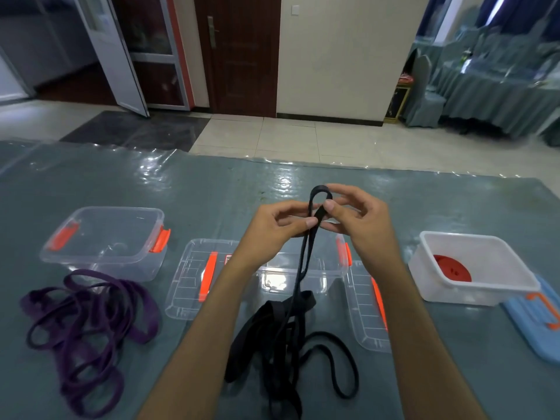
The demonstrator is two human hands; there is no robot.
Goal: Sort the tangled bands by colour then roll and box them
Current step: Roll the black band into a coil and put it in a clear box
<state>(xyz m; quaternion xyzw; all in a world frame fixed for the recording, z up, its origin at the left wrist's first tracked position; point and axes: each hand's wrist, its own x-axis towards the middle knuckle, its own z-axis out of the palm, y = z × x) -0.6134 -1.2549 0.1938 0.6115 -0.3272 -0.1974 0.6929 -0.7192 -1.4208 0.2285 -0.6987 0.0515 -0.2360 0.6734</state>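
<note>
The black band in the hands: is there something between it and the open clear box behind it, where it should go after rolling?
Nothing visible blocks it. Both hands, left hand and right hand, pinch the black band directly above the clear box, which is open, its lid lying beside it. The band's lower part hangs into the black pile.

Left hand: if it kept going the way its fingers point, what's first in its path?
Likely the right hand: the left hand points across at it, both pinching the black band. Depth between them is unclear.

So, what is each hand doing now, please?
Left hand: pinches the black band.
Right hand: pinches the same band's folded end.
</note>
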